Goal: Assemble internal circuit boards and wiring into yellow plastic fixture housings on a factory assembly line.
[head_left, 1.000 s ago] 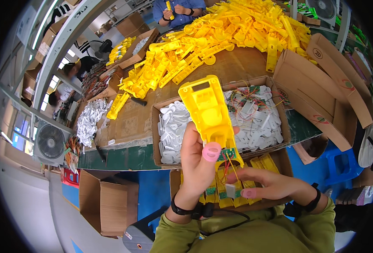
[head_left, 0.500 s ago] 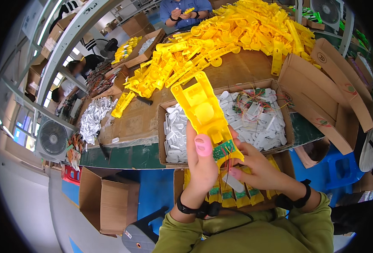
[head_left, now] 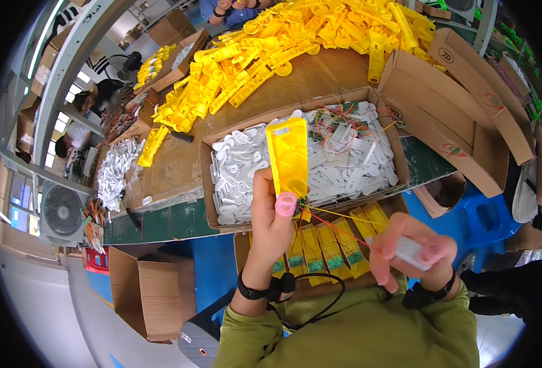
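Note:
My left hand holds a long yellow plastic housing upright over a cardboard box, thumb capped in pink rubber. Thin red and yellow wires run from the housing's lower end to my right hand. That hand is pulled out to the right and closed on a small white plastic piece. Below both hands a low box holds a row of finished yellow housings with green circuit boards.
A cardboard box of white plastic parts with coloured wires sits on the green bench. Behind it lies a big heap of yellow housings. An open carton stands at right, a fan at left. Other people work at the far bench.
My right hand has moved away from the housing to the lower right, drawing the wires out with the white piece. The housing in my left hand has tilted more upright.

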A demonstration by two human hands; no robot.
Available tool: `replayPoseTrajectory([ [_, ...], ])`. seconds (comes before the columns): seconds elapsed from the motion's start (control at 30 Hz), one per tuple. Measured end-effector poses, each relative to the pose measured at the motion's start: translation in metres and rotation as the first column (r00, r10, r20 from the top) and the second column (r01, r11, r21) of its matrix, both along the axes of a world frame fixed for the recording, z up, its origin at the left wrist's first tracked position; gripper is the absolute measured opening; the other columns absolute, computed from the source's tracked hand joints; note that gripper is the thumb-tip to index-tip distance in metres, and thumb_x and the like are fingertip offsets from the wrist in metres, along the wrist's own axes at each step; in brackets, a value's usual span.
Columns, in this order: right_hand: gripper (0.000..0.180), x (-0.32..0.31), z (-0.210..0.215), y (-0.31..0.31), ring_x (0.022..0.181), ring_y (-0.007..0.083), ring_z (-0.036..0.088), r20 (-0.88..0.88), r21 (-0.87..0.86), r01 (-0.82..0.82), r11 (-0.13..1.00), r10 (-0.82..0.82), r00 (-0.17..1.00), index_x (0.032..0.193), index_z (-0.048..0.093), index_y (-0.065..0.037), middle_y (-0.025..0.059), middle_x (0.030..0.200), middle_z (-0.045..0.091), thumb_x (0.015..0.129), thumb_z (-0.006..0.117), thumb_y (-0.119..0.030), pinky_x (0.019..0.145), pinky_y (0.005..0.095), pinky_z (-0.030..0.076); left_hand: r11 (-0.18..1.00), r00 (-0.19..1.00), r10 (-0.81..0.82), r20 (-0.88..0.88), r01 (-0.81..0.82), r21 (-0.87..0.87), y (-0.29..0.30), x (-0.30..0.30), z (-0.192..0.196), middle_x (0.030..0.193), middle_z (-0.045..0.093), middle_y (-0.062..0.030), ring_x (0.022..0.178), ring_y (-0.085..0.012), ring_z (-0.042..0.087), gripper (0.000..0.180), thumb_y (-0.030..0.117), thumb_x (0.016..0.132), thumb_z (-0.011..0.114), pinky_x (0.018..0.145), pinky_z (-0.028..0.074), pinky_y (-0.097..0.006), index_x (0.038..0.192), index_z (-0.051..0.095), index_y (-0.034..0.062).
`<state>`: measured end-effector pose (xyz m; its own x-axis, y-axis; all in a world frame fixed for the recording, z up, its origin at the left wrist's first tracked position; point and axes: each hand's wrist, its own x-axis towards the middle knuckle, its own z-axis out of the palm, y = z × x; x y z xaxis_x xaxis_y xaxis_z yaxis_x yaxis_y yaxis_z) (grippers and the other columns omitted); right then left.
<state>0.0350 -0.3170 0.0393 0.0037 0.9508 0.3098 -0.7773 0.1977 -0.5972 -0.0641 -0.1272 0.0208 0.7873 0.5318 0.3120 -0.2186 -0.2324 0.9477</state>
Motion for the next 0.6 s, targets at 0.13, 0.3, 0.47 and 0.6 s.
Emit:
replayPoseTrajectory([
  [0.13, 0.042, 0.008, 0.000, -0.003, 0.090, 0.0355, 0.055, -0.099, 0.149, -0.074, 0.986, 0.089, 0.991, 0.112, 0.035, 0.001, 0.0373, 0.115, 0.036, 0.075, 0.046, -0.014, 0.078, 0.0414, 0.043, 0.972, 0.981, -0.183, -0.058, 0.172, -0.163, -0.013, -0.007, -0.013, 0.087, 0.054, -0.0101, 0.075, -0.0139, 0.055, 0.049, 0.047, 0.084, 0.043, 0.065, 0.046, -0.026, 0.102, 0.037, 0.0016],
  [0.3, 0.036, 0.014, -0.001, -0.004, 0.079, 0.0337, 0.060, 0.105, -0.242, 0.026, 0.970, 0.000, 0.994, 0.106, 0.042, 0.004, 0.0295, 0.101, 0.053, 0.089, 0.038, -0.028, 0.074, 0.0361, 0.047, 0.960, 0.957, -0.255, -0.142, 0.232, -0.158, -0.020, -0.018, -0.026, 0.091, 0.053, -0.0099, 0.077, -0.0131, 0.053, 0.054, 0.048, 0.084, 0.044, 0.070, 0.041, -0.024, 0.106, 0.037, -0.0004],
  [0.47, 0.042, 0.014, -0.009, 0.009, 0.047, 0.0219, 0.056, 0.155, -0.469, -0.043, 0.882, 0.130, 0.979, 0.091, 0.050, 0.007, 0.0194, 0.060, 0.058, 0.090, 0.036, -0.032, 0.043, 0.0277, 0.046, 0.966, 0.968, -0.184, -0.169, 0.210, 0.153, -0.030, -0.025, -0.037, 0.081, 0.056, -0.0147, 0.069, -0.0244, 0.056, 0.043, 0.029, 0.079, 0.059, 0.061, 0.044, -0.031, 0.105, 0.042, -0.0004],
  [0.6, 0.040, 0.014, -0.028, 0.009, 0.046, 0.0222, 0.056, 0.045, -0.453, -0.182, 0.873, 0.227, 0.973, 0.090, 0.050, 0.008, 0.0197, 0.059, 0.058, 0.089, 0.037, -0.030, 0.042, 0.0282, 0.046, 0.954, 0.964, -0.163, -0.208, 0.208, 0.214, -0.031, -0.024, -0.035, 0.081, 0.056, -0.0166, 0.068, -0.0311, 0.056, 0.043, 0.030, 0.076, 0.062, 0.060, 0.044, -0.033, 0.102, 0.046, -0.0001],
])
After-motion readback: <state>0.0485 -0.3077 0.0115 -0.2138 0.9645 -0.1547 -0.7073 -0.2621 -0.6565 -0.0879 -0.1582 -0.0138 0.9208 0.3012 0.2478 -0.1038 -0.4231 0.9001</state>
